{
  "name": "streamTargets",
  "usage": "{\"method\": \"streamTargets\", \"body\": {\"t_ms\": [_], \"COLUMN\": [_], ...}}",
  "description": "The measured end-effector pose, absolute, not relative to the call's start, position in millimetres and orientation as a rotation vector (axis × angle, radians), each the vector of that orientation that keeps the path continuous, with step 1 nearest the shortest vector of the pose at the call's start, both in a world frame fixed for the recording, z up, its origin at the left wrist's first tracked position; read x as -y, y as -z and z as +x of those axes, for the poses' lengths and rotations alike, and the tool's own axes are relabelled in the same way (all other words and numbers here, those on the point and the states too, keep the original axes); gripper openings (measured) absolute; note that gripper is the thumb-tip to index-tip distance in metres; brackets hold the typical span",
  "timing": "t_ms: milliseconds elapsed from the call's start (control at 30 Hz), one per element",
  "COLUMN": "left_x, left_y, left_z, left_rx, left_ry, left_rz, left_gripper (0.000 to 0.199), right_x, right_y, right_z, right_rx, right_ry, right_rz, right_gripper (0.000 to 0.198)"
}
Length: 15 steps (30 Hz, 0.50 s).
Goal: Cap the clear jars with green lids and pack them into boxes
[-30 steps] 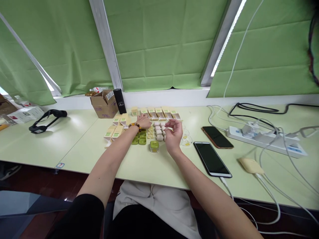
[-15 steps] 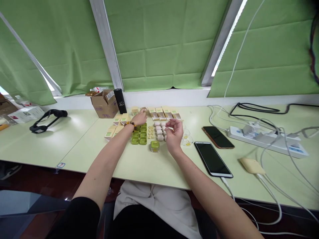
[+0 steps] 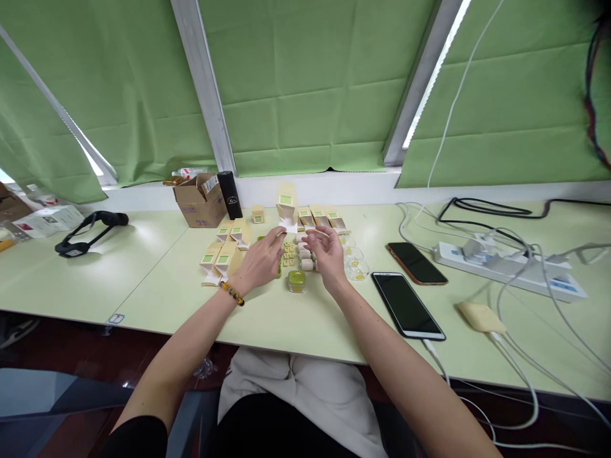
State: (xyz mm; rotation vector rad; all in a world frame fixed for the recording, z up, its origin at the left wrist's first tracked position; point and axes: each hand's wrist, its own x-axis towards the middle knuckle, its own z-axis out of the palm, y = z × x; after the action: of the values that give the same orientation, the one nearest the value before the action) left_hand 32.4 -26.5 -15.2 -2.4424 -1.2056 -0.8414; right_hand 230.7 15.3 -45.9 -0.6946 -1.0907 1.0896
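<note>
A small cream carton (image 3: 287,205) with a green label is tilted up in front of me, and the fingers of my left hand (image 3: 260,259) pinch its lower edge. My right hand (image 3: 328,254) hovers to the right with half-curled fingers apart and nothing visible in them. Between the hands are tiny yellow pieces (image 3: 288,254) and rows of pale rounded pieces (image 3: 306,262), partly covered by the right hand. A square glass jar with a green lid (image 3: 296,280) stands nearest me. My left hand hides most of the green square lids.
More cream cartons stand at left (image 3: 228,258) and in a back row (image 3: 321,216). Clear plastic pieces (image 3: 357,268) lie right of my hand, then two phones (image 3: 408,305) and a power strip (image 3: 510,270) with cables. A cardboard box (image 3: 200,202) and black cylinder (image 3: 230,194) stand behind.
My left hand has drawn back toward me from the back row, bringing up a cream carton. My right hand has shifted slightly left.
</note>
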Motion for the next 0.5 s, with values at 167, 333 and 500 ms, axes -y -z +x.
{"method": "streamTargets", "body": {"t_ms": [167,333,500], "left_x": [43.5,47.5,46.4], "left_y": [18.9,20.8,16.2], "left_z": [23.9,17.1,20.6], "left_rx": [0.923,0.738,0.857], "left_ry": [0.677,0.647,1.068], "left_rz": [-2.515,-2.587,-2.530], "left_gripper": [0.044,0.039,0.036], "right_x": [-17.3,-19.0,-12.8], "right_y": [40.9,43.8,40.8], "right_z": [231.0,232.2,235.2], "right_rx": [1.008,0.990,1.015], "right_ry": [-1.217,-1.193,-1.116], "right_rz": [-0.678,-0.695,-0.675], "right_gripper": [0.071,0.075,0.075]}}
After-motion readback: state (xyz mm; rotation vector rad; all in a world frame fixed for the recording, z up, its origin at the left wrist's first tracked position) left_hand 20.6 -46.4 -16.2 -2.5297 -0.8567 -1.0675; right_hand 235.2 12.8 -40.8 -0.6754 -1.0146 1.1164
